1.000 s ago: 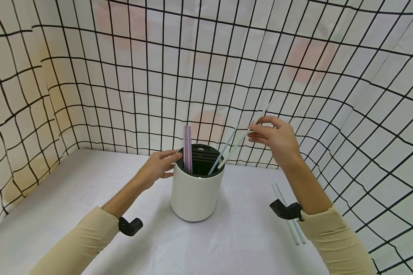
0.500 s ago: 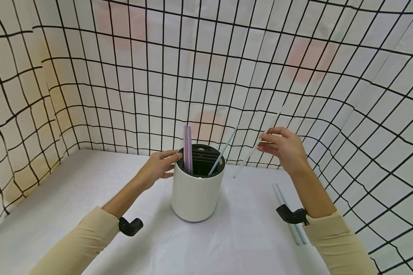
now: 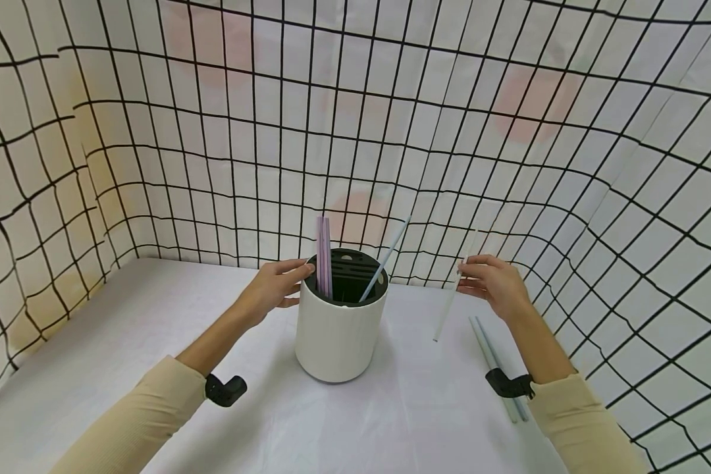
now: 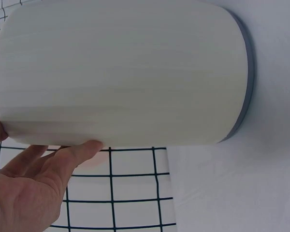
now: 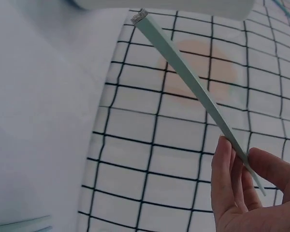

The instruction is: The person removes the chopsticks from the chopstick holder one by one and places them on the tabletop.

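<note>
Head view showed a white cylindrical holder [image 3: 341, 336] standing upright on a white-covered table [image 3: 154, 368], with a dark slotted insert [image 3: 349, 276] at its top. Two lilac chopsticks [image 3: 322, 257] were seen standing upright in the left part of the insert, and a pale blue chopstick [image 3: 385, 259] was leaned toward the right out of it. The left hand [image 3: 272, 286] was laid against the holder's upper left side, fingers straight and loosely spread, the fingertips touching the wall just under the rim; nothing was gripped by it. From the left wrist view the same straight fingers [image 4: 63, 159] were seen resting on the holder's wall [image 4: 125, 72]. The right hand [image 3: 494, 286] was held to the right of the holder and apart from it, a pale greenish chopstick [image 3: 453, 293] pinched near its upper end between thumb and fingers, its lower tip slanted down and left above the table. Two more pale blue chopsticks [image 3: 492, 359] were laid side by side on the cloth, below the right hand. Gridded fabric walls [image 3: 391, 118] were hung around the table.
</note>
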A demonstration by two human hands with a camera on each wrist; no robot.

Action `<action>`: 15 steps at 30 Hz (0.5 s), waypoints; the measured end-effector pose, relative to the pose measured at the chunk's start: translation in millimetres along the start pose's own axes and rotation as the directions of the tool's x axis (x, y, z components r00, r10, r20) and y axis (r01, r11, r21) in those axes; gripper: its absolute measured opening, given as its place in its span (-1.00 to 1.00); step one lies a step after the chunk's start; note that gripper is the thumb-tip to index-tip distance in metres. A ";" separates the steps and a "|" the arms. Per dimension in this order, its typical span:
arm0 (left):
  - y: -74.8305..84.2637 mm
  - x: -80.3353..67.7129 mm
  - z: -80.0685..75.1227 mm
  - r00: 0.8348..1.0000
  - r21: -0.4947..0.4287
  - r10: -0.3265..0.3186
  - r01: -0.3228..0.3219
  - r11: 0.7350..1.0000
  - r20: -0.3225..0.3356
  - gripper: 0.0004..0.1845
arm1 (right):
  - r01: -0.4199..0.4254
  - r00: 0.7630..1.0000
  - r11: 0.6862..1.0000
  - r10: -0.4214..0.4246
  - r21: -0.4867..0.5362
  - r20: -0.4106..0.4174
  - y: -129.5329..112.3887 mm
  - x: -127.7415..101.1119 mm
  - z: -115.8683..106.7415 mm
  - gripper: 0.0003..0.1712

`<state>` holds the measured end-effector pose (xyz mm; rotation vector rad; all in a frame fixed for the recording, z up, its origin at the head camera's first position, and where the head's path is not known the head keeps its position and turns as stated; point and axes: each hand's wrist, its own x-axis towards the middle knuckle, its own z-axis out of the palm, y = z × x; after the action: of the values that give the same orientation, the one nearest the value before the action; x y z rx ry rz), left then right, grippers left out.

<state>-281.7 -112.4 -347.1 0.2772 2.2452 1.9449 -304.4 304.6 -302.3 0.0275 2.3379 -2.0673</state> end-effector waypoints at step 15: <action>-0.8 -0.3 -1.0 1.000 0.001 0.016 -0.016 1.000 -0.001 -0.31 | -0.110 0.994 0.977 0.109 -0.182 -0.016 58.4 4.0 -37.9 -0.37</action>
<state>-281.6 -113.5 -347.7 0.2955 2.2518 1.9521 -307.0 349.3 -355.7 0.1553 2.4590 -1.7992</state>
